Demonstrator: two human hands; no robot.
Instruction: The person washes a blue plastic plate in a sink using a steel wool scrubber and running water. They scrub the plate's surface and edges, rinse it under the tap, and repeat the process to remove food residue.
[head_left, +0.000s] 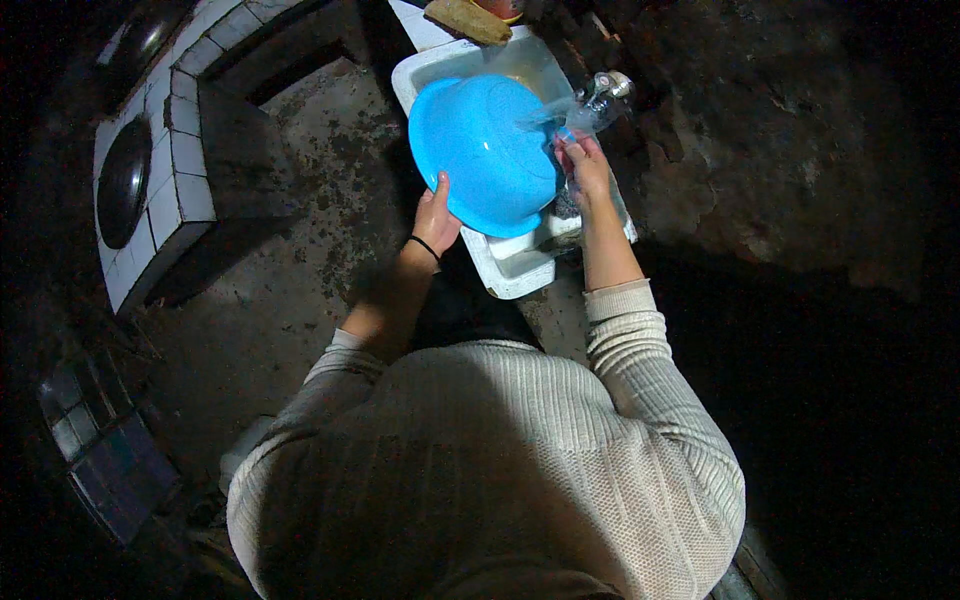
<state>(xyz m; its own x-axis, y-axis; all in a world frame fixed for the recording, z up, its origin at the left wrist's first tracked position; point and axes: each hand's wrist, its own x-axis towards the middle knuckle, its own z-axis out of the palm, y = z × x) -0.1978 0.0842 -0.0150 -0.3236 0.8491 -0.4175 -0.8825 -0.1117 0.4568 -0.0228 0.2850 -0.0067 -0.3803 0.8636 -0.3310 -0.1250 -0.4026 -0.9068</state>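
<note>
A light-blue plastic basin (487, 150) is tilted over a white sink (510, 277), its outer base turned up towards the tap. My left hand (439, 217), with a dark band on the wrist, holds the basin's rim, thumb on the outer side. Beside the basin's base, the fingers of my right hand (585, 161) pinch a small blue piece (566, 135), perhaps a bottle cap. Clear plastic or water glints between it and the metal tap (613, 84); I cannot tell which. The basin hides much of the sink's inside.
A yellowish-brown elongated object (469, 20) lies at the sink's far edge, near a reddish container (501, 7). To the left stands a white-tiled stove counter (161, 191) with a dark round pan or lid (125, 182). A rough wall (750, 165) rises on the right.
</note>
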